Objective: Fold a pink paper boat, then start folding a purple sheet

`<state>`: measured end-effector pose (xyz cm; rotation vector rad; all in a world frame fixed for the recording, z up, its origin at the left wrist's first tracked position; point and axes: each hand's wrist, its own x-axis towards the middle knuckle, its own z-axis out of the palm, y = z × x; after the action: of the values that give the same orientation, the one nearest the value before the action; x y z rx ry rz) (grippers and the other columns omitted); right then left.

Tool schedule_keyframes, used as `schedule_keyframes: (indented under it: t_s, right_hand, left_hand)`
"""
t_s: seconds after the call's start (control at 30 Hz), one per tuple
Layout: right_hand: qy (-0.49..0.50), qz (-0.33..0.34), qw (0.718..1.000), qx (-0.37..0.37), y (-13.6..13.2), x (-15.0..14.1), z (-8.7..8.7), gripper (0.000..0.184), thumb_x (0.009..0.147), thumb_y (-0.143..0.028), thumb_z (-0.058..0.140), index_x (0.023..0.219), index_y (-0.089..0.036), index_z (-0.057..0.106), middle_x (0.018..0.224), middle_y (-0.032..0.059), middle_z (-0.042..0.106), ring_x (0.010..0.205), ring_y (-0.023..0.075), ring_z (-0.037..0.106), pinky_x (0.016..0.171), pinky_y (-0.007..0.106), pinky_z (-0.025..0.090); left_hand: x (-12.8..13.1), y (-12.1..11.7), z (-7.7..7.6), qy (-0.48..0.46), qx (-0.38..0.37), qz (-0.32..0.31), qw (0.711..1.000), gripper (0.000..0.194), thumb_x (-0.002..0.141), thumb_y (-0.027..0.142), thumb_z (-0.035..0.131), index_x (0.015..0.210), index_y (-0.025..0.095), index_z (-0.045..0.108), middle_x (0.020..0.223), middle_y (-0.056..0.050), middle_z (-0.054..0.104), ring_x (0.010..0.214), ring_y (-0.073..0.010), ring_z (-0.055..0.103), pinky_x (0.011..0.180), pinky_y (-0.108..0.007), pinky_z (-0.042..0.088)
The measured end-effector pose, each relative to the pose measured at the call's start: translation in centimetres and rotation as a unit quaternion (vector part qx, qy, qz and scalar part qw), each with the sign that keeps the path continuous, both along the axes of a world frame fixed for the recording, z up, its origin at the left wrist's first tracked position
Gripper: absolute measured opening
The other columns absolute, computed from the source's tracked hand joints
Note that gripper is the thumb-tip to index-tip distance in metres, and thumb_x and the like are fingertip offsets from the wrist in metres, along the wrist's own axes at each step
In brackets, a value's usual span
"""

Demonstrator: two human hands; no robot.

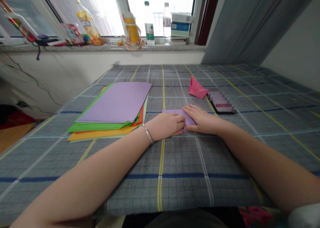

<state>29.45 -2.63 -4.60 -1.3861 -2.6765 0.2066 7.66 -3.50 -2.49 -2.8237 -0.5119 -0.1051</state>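
Observation:
A folded piece of purple paper [172, 111] lies flat on the checked cloth in front of me, partly covered by both hands. My left hand [167, 125] has its fingers curled at the paper's middle, closed on it; the wrist wears a silver bangle [148, 134]. Stretched over the paper's right part, my right hand [202, 118] rests flat with its fingers out and its thumb along the near edge. Beyond it stands a pink folded paper boat [196, 88], its tip close to a phone [221, 101] with a blurred screen.
To the left lies a stack of coloured paper [115, 101], purple on top with green, orange and red below. Bottles, a yellow cup [133, 31] and boxes [180, 27] line the windowsill [100, 48]. A grey curtain [240, 24] hangs at the right.

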Motion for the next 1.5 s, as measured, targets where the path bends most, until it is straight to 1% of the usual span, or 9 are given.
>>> schedule_keyframes:
  t_s: [0.1, 0.2, 0.3, 0.4, 0.53, 0.63, 0.8, 1.07, 1.5]
  right_hand:
    - [0.040, 0.023, 0.999, 0.015, -0.1, -0.1, 0.3, 0.079, 0.076, -0.058, 0.060, 0.140, -0.014, 0.043, 0.147, 0.0164, 0.041, 0.137, 0.0340, 0.033, 0.111, 0.050, 0.029]
    - [0.070, 0.060, 0.996, 0.019, -0.3, -0.3, 1.1, 0.051, 0.075, -0.051, 0.065, 0.115, -0.018, 0.061, 0.133, 0.0137, 0.055, 0.124, 0.0317, 0.048, 0.103, 0.049, 0.037]
    - [0.083, 0.076, 0.994, 0.008, -0.6, -0.7, 2.1, 0.029, 0.075, -0.043, 0.067, 0.095, -0.022, 0.062, 0.110, 0.0075, 0.066, 0.104, 0.0256, 0.058, 0.090, 0.041, 0.044]
    - [0.075, 0.070, 0.994, 0.020, -1.1, -1.0, 2.9, 0.019, 0.076, -0.038, 0.067, 0.085, -0.022, 0.061, 0.089, 0.0034, 0.067, 0.086, 0.0212, 0.060, 0.076, 0.033, 0.044]
    - [0.089, 0.034, 0.993, 0.062, -1.7, -1.3, 3.1, 0.011, 0.079, -0.033, 0.064, 0.080, -0.023, 0.061, 0.080, -0.0002, 0.066, 0.073, 0.0167, 0.058, 0.064, 0.027, 0.038]
    - [0.116, 0.024, 0.989, 0.092, -1.8, -1.4, 2.9, 0.008, 0.081, -0.030, 0.062, 0.080, -0.022, 0.061, 0.080, -0.0008, 0.065, 0.072, 0.0152, 0.058, 0.064, 0.026, 0.037]
    - [0.143, 0.042, 0.982, 0.119, -1.9, -1.6, 2.8, 0.008, 0.084, -0.028, 0.059, 0.078, -0.022, 0.059, 0.080, -0.0005, 0.063, 0.074, 0.0149, 0.058, 0.066, 0.026, 0.038]
    - [0.164, 0.056, 0.970, 0.170, -1.6, -1.4, 2.7, 0.011, 0.084, -0.026, 0.059, 0.075, -0.021, 0.056, 0.082, 0.0009, 0.062, 0.078, 0.0153, 0.056, 0.069, 0.026, 0.040]
    - [0.170, 0.051, 0.967, 0.184, -1.3, -0.7, 3.3, 0.011, 0.085, -0.024, 0.055, 0.074, -0.022, 0.059, 0.083, 0.0022, 0.064, 0.080, 0.0167, 0.058, 0.071, 0.028, 0.042]
  left_hand:
    - [0.2, -0.3, 0.1, 0.009, 0.029, -0.029, 0.999, 0.020, 0.095, 0.024, 0.047, 0.094, 0.015, 0.065, 0.098, -0.007, 0.067, 0.086, -0.0184, 0.065, 0.070, -0.028, 0.050]
    - [0.4, -0.5, 0.0, -0.008, 0.040, -0.027, 0.999, 0.015, 0.093, 0.019, 0.048, 0.092, 0.014, 0.062, 0.089, -0.006, 0.068, 0.077, -0.0182, 0.066, 0.063, -0.028, 0.049]
    - [0.3, -0.5, -0.1, -0.031, 0.037, 0.004, 0.999, 0.011, 0.091, 0.020, 0.051, 0.091, 0.013, 0.059, 0.084, -0.006, 0.068, 0.069, -0.0182, 0.066, 0.058, -0.028, 0.047]
    - [0.3, -0.3, -0.2, -0.067, 0.023, 0.041, 0.997, 0.011, 0.090, 0.022, 0.052, 0.093, 0.014, 0.058, 0.083, -0.005, 0.069, 0.067, -0.0177, 0.066, 0.058, -0.027, 0.046]
    - [0.2, -0.3, -0.2, -0.114, 0.000, 0.101, 0.988, 0.011, 0.089, 0.023, 0.051, 0.093, 0.016, 0.059, 0.080, -0.003, 0.068, 0.066, -0.0166, 0.065, 0.055, -0.025, 0.044]
    - [0.0, -0.2, -0.2, -0.132, 0.004, 0.118, 0.984, 0.013, 0.090, 0.026, 0.049, 0.093, 0.018, 0.059, 0.079, -0.002, 0.068, 0.066, -0.0161, 0.065, 0.054, -0.024, 0.043]
    - [-0.4, 0.3, -0.4, -0.163, 0.018, 0.076, 0.984, 0.016, 0.094, 0.026, 0.045, 0.094, 0.019, 0.059, 0.087, -0.001, 0.069, 0.076, -0.0144, 0.066, 0.062, -0.023, 0.046]
    - [-0.4, 0.7, -0.1, -0.234, 0.073, 0.026, 0.969, 0.017, 0.094, 0.026, 0.046, 0.091, 0.019, 0.061, 0.106, -0.001, 0.069, 0.094, -0.0150, 0.064, 0.087, -0.031, 0.046]
    - [-0.8, 0.9, 0.4, -0.254, 0.104, 0.056, 0.960, 0.020, 0.094, 0.022, 0.045, 0.089, 0.019, 0.063, 0.106, -0.002, 0.069, 0.090, -0.0151, 0.061, 0.093, -0.037, 0.040]
